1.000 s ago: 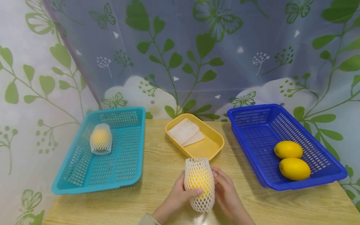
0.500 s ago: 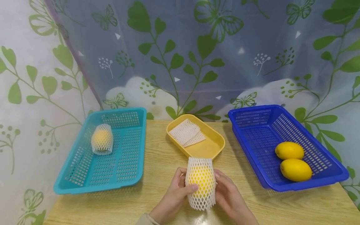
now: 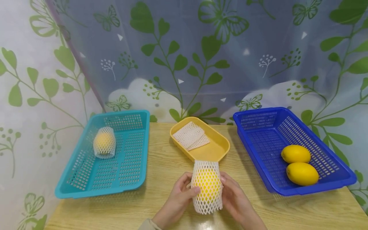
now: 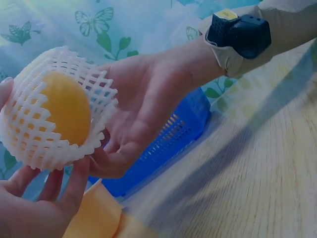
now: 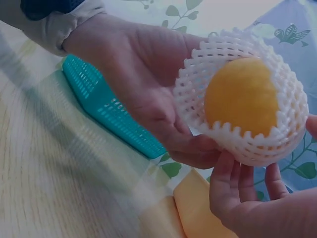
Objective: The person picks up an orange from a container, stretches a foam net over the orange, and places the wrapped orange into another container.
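A yellow lemon [image 3: 209, 185] sits inside a white foam net sleeve [image 3: 206, 165], held upright above the table's front. My left hand [image 3: 179, 198] grips the netted lemon from the left, thumb across the front of the net. From the right, my right hand [image 3: 236, 199] holds the other side, its fingers partly hidden behind the sleeve. Both wrist views look into the sleeve's open end, where the bare lemon [image 4: 69, 109] shows. Fingers [image 5: 230, 183] of the right hand curl up under the net's rim [image 5: 252, 153].
To the left, a teal basket [image 3: 145, 150] holds one netted lemon [image 3: 104, 142]. A yellow tray [image 3: 211, 153] with flat foam nets [image 3: 191, 135] stands behind the hands. Two bare lemons [image 3: 302, 173] lie in the blue basket [image 3: 253, 153] at right. A patterned curtain [image 3: 184, 64] hangs behind.
The netted lemon has shifted slightly to the right and stands straighter. The sleeve's near end has spread wider, and the left thumb has slid left across the net.
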A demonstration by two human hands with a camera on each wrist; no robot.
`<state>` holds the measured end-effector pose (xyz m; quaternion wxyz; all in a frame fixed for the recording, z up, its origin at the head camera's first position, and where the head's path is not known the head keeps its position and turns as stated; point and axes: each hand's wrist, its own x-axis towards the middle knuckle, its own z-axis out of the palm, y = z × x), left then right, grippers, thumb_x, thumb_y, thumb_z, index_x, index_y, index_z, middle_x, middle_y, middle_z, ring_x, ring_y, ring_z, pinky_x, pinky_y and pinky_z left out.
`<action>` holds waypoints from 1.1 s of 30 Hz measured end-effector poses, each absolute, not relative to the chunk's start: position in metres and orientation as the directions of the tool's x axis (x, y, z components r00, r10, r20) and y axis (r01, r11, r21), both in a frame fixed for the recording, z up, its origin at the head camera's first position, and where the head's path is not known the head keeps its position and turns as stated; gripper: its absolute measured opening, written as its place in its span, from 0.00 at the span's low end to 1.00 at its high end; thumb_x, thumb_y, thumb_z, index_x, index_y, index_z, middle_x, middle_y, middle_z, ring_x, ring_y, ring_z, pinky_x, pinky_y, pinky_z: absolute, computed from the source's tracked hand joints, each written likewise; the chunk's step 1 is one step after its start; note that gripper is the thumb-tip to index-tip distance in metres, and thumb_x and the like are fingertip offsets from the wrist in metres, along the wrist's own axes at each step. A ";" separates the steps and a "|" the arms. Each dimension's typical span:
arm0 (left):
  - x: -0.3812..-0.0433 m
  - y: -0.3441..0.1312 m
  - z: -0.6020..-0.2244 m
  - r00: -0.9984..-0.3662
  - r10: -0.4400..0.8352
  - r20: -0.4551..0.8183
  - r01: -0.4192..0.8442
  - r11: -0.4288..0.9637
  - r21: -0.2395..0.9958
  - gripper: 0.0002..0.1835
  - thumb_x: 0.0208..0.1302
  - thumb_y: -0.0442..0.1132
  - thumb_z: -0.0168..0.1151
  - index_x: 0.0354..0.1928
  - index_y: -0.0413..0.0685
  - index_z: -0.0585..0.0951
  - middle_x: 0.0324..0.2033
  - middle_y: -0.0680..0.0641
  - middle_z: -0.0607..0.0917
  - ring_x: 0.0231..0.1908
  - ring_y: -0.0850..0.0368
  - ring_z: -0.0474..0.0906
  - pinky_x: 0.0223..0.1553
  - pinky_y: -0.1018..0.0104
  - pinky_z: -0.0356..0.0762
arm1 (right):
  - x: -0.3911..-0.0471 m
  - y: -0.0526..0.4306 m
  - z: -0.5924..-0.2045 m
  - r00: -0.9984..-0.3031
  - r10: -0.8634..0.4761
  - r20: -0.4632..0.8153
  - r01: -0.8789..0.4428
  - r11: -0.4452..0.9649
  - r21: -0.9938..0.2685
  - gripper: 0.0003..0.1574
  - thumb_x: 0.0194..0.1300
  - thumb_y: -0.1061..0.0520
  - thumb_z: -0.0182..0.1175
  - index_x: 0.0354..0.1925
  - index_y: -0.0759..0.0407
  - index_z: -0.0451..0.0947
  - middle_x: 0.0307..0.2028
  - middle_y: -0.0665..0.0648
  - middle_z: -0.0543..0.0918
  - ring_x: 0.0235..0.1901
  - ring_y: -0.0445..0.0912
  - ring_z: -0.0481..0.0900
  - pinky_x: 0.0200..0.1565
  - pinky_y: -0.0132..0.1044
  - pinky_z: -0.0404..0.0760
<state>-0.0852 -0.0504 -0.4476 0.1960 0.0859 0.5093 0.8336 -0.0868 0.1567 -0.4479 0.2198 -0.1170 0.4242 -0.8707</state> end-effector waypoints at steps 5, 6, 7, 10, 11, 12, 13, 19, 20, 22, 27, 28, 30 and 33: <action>-0.086 -0.052 -0.449 -0.918 0.396 -0.029 -0.187 -0.367 0.911 0.22 0.61 0.37 0.60 0.56 0.40 0.71 0.49 0.44 0.75 0.48 0.54 0.73 0.52 0.60 0.72 | -0.087 0.158 -0.445 -0.878 -0.475 0.060 0.242 -0.548 -0.801 0.22 0.73 0.60 0.33 0.54 0.54 0.71 0.45 0.51 0.79 0.46 0.43 0.76 0.50 0.41 0.73; -0.086 -0.052 -0.448 -0.920 0.392 -0.023 -0.179 -0.368 0.912 0.23 0.61 0.37 0.61 0.57 0.40 0.70 0.50 0.44 0.75 0.49 0.53 0.74 0.52 0.60 0.72 | -0.087 0.158 -0.444 -0.879 -0.473 0.064 0.236 -0.548 -0.803 0.22 0.73 0.60 0.33 0.54 0.54 0.71 0.45 0.51 0.79 0.46 0.44 0.76 0.50 0.41 0.73; -0.086 -0.052 -0.448 -0.922 0.386 -0.017 -0.173 -0.372 0.912 0.24 0.61 0.36 0.62 0.58 0.40 0.69 0.50 0.44 0.75 0.49 0.53 0.74 0.52 0.59 0.72 | -0.087 0.158 -0.444 -0.880 -0.470 0.066 0.234 -0.551 -0.801 0.22 0.73 0.60 0.33 0.54 0.54 0.71 0.45 0.51 0.79 0.46 0.44 0.76 0.50 0.41 0.73; -0.086 -0.052 -0.448 -0.930 0.368 0.002 -0.158 -0.403 0.901 0.26 0.59 0.35 0.63 0.58 0.42 0.65 0.51 0.43 0.74 0.50 0.51 0.74 0.51 0.58 0.73 | -0.088 0.158 -0.445 -0.880 -0.469 0.079 0.242 -0.585 -0.774 0.23 0.73 0.60 0.30 0.54 0.54 0.71 0.45 0.51 0.78 0.46 0.44 0.75 0.50 0.41 0.73; -0.086 -0.052 -0.448 -0.932 0.363 0.011 -0.151 -0.416 0.897 0.26 0.60 0.35 0.63 0.57 0.42 0.64 0.51 0.43 0.73 0.50 0.51 0.74 0.50 0.59 0.74 | -0.088 0.159 -0.445 -0.878 -0.471 0.085 0.250 -0.602 -0.758 0.24 0.73 0.60 0.29 0.54 0.55 0.71 0.45 0.51 0.78 0.46 0.44 0.75 0.49 0.41 0.74; -0.086 -0.052 -0.448 -0.934 0.357 0.019 -0.145 -0.427 0.893 0.25 0.60 0.34 0.62 0.57 0.43 0.64 0.51 0.43 0.73 0.49 0.51 0.75 0.49 0.59 0.75 | -0.088 0.159 -0.446 -0.875 -0.475 0.096 0.258 -0.623 -0.739 0.25 0.73 0.60 0.27 0.54 0.55 0.70 0.45 0.52 0.77 0.46 0.45 0.75 0.49 0.41 0.74; -0.086 -0.052 -0.448 -0.935 0.355 0.027 -0.140 -0.435 0.889 0.24 0.61 0.34 0.61 0.56 0.43 0.64 0.51 0.42 0.74 0.48 0.50 0.75 0.48 0.59 0.76 | -0.088 0.159 -0.447 -0.870 -0.481 0.112 0.262 -0.642 -0.720 0.26 0.72 0.61 0.26 0.54 0.56 0.70 0.46 0.52 0.77 0.46 0.45 0.75 0.49 0.41 0.74; -0.085 -0.054 -0.449 -0.933 0.353 0.071 -0.100 -0.443 0.891 0.17 0.63 0.33 0.58 0.53 0.42 0.71 0.51 0.43 0.75 0.47 0.52 0.77 0.47 0.59 0.76 | -0.089 0.161 -0.448 -0.860 -0.483 0.164 0.262 -0.695 -0.670 0.28 0.68 0.67 0.27 0.57 0.60 0.68 0.47 0.55 0.77 0.46 0.47 0.75 0.49 0.42 0.74; -0.085 -0.054 -0.449 -0.934 0.349 0.078 -0.086 -0.432 0.898 0.17 0.63 0.33 0.58 0.53 0.42 0.72 0.50 0.44 0.75 0.47 0.52 0.76 0.48 0.60 0.76 | -0.089 0.162 -0.448 -0.863 -0.478 0.162 0.259 -0.695 -0.670 0.27 0.68 0.67 0.27 0.57 0.60 0.68 0.47 0.55 0.77 0.46 0.47 0.75 0.49 0.42 0.74; -0.086 -0.054 -0.450 -0.935 0.342 0.091 -0.064 -0.417 0.907 0.17 0.62 0.33 0.59 0.53 0.40 0.73 0.50 0.45 0.75 0.47 0.53 0.76 0.49 0.61 0.74 | -0.089 0.162 -0.446 -0.868 -0.470 0.160 0.249 -0.691 -0.678 0.27 0.68 0.67 0.28 0.56 0.60 0.68 0.47 0.56 0.77 0.46 0.47 0.75 0.49 0.42 0.75; -0.086 -0.054 -0.449 -0.934 0.349 0.081 -0.075 -0.412 0.908 0.23 0.62 0.33 0.60 0.58 0.39 0.69 0.49 0.43 0.75 0.45 0.53 0.77 0.47 0.60 0.76 | -0.088 0.163 -0.444 -0.870 -0.464 0.167 0.236 -0.689 -0.685 0.26 0.69 0.68 0.29 0.56 0.61 0.68 0.47 0.56 0.77 0.46 0.47 0.75 0.49 0.41 0.75; -0.086 -0.054 -0.449 -0.933 0.353 0.074 -0.085 -0.413 0.907 0.24 0.62 0.33 0.60 0.59 0.39 0.68 0.49 0.43 0.75 0.44 0.53 0.78 0.45 0.59 0.77 | -0.088 0.163 -0.443 -0.871 -0.463 0.166 0.235 -0.688 -0.686 0.26 0.69 0.68 0.29 0.56 0.61 0.68 0.47 0.56 0.77 0.46 0.47 0.75 0.49 0.41 0.75; -0.085 -0.054 -0.448 -0.930 0.361 0.064 -0.099 -0.416 0.904 0.24 0.62 0.33 0.59 0.60 0.40 0.66 0.49 0.42 0.75 0.43 0.53 0.79 0.43 0.57 0.78 | -0.088 0.164 -0.442 -0.871 -0.462 0.168 0.230 -0.685 -0.691 0.25 0.69 0.68 0.29 0.56 0.61 0.68 0.48 0.55 0.77 0.47 0.46 0.75 0.50 0.40 0.74; -0.084 -0.055 -0.446 -0.929 0.365 0.053 -0.108 -0.407 0.907 0.23 0.63 0.32 0.58 0.59 0.39 0.67 0.50 0.41 0.75 0.43 0.52 0.79 0.44 0.54 0.78 | -0.088 0.165 -0.439 -0.875 -0.454 0.168 0.215 -0.675 -0.706 0.24 0.70 0.67 0.31 0.55 0.61 0.69 0.48 0.55 0.77 0.47 0.46 0.76 0.50 0.40 0.74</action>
